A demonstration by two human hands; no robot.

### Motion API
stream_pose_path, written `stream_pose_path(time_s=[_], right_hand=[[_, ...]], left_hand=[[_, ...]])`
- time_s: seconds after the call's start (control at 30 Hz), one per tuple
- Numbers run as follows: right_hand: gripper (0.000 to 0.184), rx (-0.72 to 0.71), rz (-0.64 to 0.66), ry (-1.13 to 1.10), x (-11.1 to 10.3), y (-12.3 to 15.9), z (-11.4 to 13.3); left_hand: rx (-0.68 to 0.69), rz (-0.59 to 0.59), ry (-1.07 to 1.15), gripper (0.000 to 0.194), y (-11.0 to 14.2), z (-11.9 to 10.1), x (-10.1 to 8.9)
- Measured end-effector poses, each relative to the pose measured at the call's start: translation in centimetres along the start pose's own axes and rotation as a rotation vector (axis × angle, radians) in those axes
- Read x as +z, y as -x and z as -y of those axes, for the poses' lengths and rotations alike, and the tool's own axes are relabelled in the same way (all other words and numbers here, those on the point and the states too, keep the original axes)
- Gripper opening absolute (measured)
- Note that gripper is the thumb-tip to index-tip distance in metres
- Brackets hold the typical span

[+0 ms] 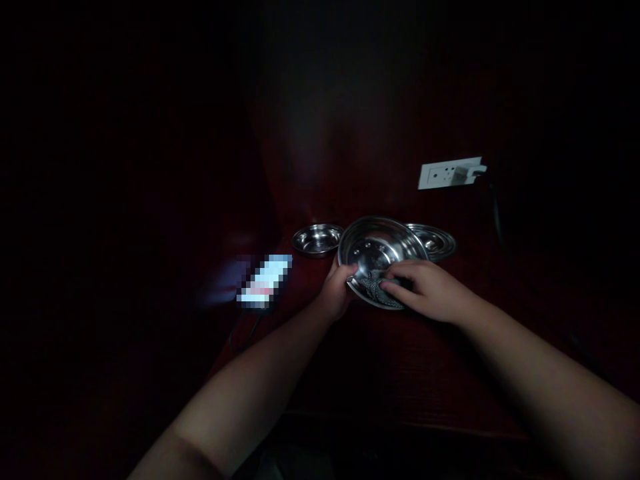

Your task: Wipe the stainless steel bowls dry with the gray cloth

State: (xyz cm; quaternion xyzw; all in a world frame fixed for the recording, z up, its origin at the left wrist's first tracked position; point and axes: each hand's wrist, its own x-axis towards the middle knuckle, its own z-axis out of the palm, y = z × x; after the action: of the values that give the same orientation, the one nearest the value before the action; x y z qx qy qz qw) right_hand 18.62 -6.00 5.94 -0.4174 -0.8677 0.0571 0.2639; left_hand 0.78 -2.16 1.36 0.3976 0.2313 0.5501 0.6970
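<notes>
Dimly lit: a steel bowl (370,247) and a grey cloth (373,291) over the red counter (380,380)

The bowl is tilted so that its shiny inside faces the person, and it sits above the middle of the counter, nearer the back edge than the front. Whether its base touches the counter cannot be told. The left hand (339,291) grips the bowl's left rim, thumb on the inside and the other fingers mostly hidden. The right hand (425,287) has its fingers bunched on the cloth, holding it against the lower inside of the bowl.

Toward the back left corner of the counter stands a small steel dish (319,239), open side up, just left of the bowl. A round steel plate (443,245) lies toward the back edge, partly hidden behind the bowl's right side. At the left edge lies a phone (264,283) with a lit, blurred screen; a thin cable (239,333) loops near it. On the wall behind the back edge is a white socket panel (434,176) with a plug (461,175) in it.
</notes>
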Motion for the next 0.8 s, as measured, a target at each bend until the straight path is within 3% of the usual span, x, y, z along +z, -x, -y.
stream_pose_path(time_s=[0.1,0.23,0.33,0.4,0.57,0.8], right_hand=[[0.021,-0.026,-0.106,0.008,0.5,0.0,-0.1],[0.036,-0.015,-0.248,0.022,1.2,0.0,-1.1],[0.031,-0.019,-0.324,0.061,1.3,-0.1,-1.6],[0.022,-0.050,-0.290,0.074,1.3,-0.2,-1.6],[0.011,-0.057,0.020,0.017,1.3,-0.1,-0.5],[0.020,-0.021,0.044,-0.173,1.2,0.1,0.5]], left_hand=[[0.055,0.003,0.013,0.055,-0.2,0.3,-0.3],[0.046,-0.053,-0.010,0.054,-0.4,0.4,-0.5],[0.023,-0.090,-0.037,0.060,0.0,0.2,-0.2],[0.019,-0.096,-0.058,0.062,0.2,0.0,0.2],[0.154,-0.094,-0.137,0.061,0.5,0.1,0.8],[0.234,-0.205,-0.256,0.046,1.0,-0.4,2.0]])
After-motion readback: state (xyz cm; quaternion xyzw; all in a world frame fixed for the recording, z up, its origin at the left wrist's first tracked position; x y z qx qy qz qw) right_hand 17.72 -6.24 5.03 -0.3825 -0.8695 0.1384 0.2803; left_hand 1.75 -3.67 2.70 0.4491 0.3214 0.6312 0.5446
